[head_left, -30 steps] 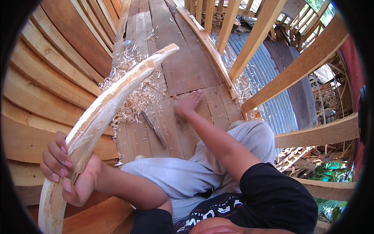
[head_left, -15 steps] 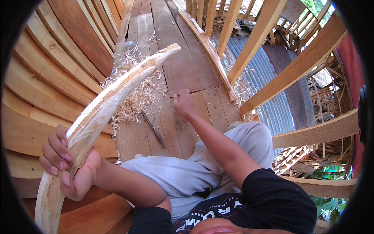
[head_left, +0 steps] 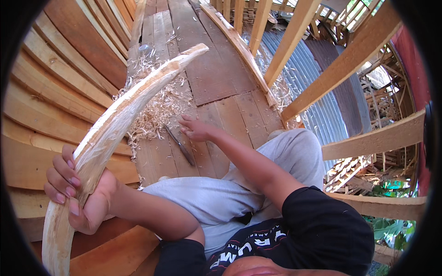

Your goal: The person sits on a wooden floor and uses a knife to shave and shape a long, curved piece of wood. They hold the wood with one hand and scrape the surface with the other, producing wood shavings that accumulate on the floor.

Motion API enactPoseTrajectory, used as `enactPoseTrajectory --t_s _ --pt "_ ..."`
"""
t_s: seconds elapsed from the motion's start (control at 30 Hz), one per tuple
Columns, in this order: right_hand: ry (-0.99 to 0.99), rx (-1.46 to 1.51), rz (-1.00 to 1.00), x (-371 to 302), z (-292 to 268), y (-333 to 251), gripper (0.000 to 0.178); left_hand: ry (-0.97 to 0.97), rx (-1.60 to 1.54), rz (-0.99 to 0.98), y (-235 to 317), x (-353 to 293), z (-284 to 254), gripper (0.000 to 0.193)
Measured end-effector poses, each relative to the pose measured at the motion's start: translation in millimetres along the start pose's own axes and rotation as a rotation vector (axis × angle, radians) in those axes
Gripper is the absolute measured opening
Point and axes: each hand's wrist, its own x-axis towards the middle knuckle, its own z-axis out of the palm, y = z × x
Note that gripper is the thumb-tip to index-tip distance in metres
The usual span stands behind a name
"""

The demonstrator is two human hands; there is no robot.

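Plank floor (head_left: pixel 221 78) between curved hull planks (head_left: pixel 55 92); shavings (head_left: pixel 159 110) beside a long curved rib (head_left: pixel 119 124). Left hand (head_left: pixel 78 193), fingers wrapped round rib's lower part. Right hand (head_left: pixel 195 129), fingers loosely spread, empty, just beside chisel (head_left: pixel 180 146) lying on floor.

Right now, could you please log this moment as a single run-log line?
left hand: grips curved wooden rib | right hand: open, reaching toward chisel | wood shavings on plank floor

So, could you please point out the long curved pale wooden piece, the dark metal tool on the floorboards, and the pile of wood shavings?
Long curved pale wooden piece (head_left: pixel 120 120), head view, mid-length.
Dark metal tool (head_left: pixel 180 146), head view, its shaft.
Pile of wood shavings (head_left: pixel 159 110), head view, centre.
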Motion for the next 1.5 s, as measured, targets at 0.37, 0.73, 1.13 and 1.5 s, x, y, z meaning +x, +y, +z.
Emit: enactPoseTrajectory --t_s 0.37,0.73,1.13,1.5 --pt "0.539 -0.030 1.374 -90.1 -119.7 44.1 0.080 -0.037 -0.085 -0.021 4.3 1.5 -10.8 0.023" --pt "1.050 -0.283 1.281 -93.0 -71.7 111.1 0.074 -0.047 -0.090 -0.037 1.6 -1.4 -3.9 0.022" --pt "1.005 -0.093 1.582 -99.9 -63.0 86.1 0.066 -0.037 -0.084 -0.038 0.5 -1.0 0.5 0.021" --pt "0.865 -0.103 1.454 -82.6 -34.0 38.3 0.074 -0.066 -0.116 -0.050 7.0 -0.6 -2.1 0.022"
